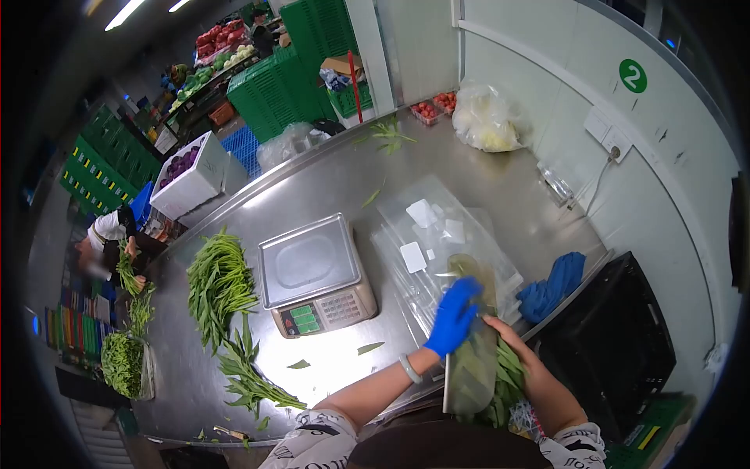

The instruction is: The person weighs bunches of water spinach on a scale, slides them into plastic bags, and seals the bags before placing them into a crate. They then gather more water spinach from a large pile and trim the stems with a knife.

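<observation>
In front of my body is a clear plastic bag [471,374] with leafy greens [509,381] inside and beside it. My bare right hand [517,345] is closed around the greens and the bag's edge, thumb on top. Over the upper part of the bag is my left hand [453,319] in a blue glove, its fingers smeared by motion. A stack of flat plastic bags [414,223] with white labels [414,257] on it lies just beyond my hands. Left of them stands a scale [316,270] with a bare metal pan.
Loose greens [221,281] are piled left of the scale on the metal table [312,187]. A blue cloth [553,287] and a black crate [609,352] are at right. Farther back are a stuffed plastic bag [488,117] and tomatoes [427,112]. Another person [109,230] handles greens at left.
</observation>
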`<state>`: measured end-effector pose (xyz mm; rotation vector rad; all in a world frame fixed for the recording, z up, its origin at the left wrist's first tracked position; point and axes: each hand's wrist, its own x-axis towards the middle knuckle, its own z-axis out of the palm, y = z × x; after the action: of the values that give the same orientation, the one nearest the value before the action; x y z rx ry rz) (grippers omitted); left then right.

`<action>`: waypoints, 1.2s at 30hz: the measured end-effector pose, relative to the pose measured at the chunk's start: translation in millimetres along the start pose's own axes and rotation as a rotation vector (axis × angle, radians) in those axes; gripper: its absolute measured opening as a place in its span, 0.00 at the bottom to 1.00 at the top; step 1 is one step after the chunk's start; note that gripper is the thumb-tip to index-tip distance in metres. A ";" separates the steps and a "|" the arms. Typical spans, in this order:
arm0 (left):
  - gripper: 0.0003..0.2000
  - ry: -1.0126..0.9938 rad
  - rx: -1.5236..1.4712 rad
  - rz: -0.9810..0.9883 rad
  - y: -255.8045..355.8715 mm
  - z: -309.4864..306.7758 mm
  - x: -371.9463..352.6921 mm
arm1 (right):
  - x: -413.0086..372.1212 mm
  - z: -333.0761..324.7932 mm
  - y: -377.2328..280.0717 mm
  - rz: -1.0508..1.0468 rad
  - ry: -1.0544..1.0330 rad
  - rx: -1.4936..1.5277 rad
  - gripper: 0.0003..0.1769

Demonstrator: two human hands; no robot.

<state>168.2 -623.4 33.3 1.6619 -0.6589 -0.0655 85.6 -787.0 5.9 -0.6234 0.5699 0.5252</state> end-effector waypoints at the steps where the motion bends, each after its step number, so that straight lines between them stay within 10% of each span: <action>1: 0.24 0.127 0.236 -0.031 -1.0 -7.5 5.3 | -3.2 17.6 -1.8 -0.015 0.000 -0.037 0.18; 6: 0.28 -0.245 0.640 0.079 23.9 -14.7 -9.9 | 21.1 24.6 8.1 -0.266 0.005 -0.054 0.16; 9: 0.31 0.012 0.026 -0.068 22.6 -27.7 -21.3 | 50.5 -5.4 17.3 -0.439 0.186 -0.424 0.18; 11: 0.39 0.315 0.058 -0.276 23.8 -47.5 -20.0 | 22.8 36.5 7.5 -0.327 0.089 -0.236 0.24; 13: 0.34 -0.008 -0.685 -0.908 35.6 -63.8 -23.6 | 14.7 55.0 7.5 -0.317 0.125 -0.305 0.26; 16: 0.31 -0.010 -0.777 -1.025 62.1 -59.5 -50.5 | 28.1 70.7 13.9 -0.504 0.337 -0.299 0.29; 25: 0.24 0.140 -0.940 -1.026 75.3 -79.0 -120.7 | -53.1 86.3 71.2 -0.988 0.105 -0.757 0.21; 31: 0.23 0.210 -0.909 -0.909 73.4 -76.9 -126.6 | -63.5 81.4 46.8 -1.414 0.790 -1.370 0.16; 35: 0.26 0.201 -0.743 -0.892 69.8 -72.5 -124.2 | -41.8 65.5 44.6 -0.951 0.484 -1.345 0.12; 36: 0.25 0.230 -0.652 -0.894 70.4 -70.4 -126.2 | -43.7 80.1 47.7 -1.135 0.526 -1.517 0.10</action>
<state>64.5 -507.3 73.3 1.1779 0.3068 -0.6483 51.5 -713.0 68.8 -2.3704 0.1080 -0.4489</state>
